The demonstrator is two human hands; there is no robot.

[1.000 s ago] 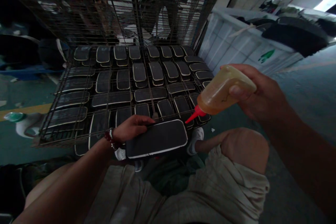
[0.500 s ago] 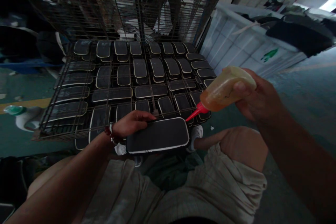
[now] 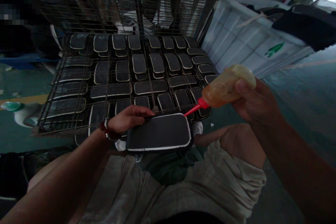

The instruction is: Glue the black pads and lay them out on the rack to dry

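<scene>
A dark rounded rectangular pad (image 3: 160, 132) with a white line along its edge lies above my lap. My left hand (image 3: 128, 120) grips its upper left edge, thumb on top. In my right hand (image 3: 252, 96) is a tilted squeeze bottle (image 3: 223, 85), part filled with amber liquid. Its red nozzle (image 3: 193, 109) points down left, with the tip at the pad's upper right corner. White line shows along the pad's top, right and bottom edges.
Beyond the pad, a wire rack (image 3: 154, 106) holds rows of similar dark pads (image 3: 151, 86). A white bin (image 3: 236, 35) with dark items stands at the upper right. On the floor at left is a bottle with a green cap (image 3: 25, 113).
The nozzle tip has shifted slightly left and up, along the pad's upper right corner. The pad is tilted a little differently, and the whole view has shifted slightly.
</scene>
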